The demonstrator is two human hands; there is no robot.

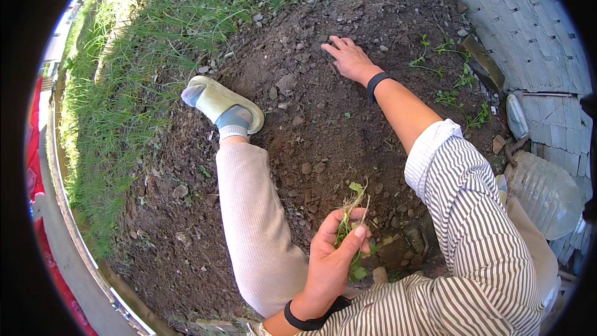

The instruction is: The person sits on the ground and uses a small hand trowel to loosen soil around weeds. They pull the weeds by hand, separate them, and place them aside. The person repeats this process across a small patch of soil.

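My left hand (329, 252) is low in the picture, its thumb and fingers closed around a small bunch of green seedlings (358, 271). Pale, thin roots and a leaf stick out above the thumb, while more leaves hang below the hand. Farther out, my right hand (350, 59) reaches palm down to the dark, loose soil (322, 135). Its fingers are spread and touch or hover just over the ground; the fingertips are partly hidden. No object shows in it. Several leafy seedlings (450, 97) lie or stand on the soil to the right of my right forearm.
Grassy green plants (154, 65) grow along the left and top. My left foot in a pale slipper (224, 102) rests on the soil. A grey block wall (527, 28) bounds the right side, with a brick (482, 63) and a clear plastic container (543, 191) near it.
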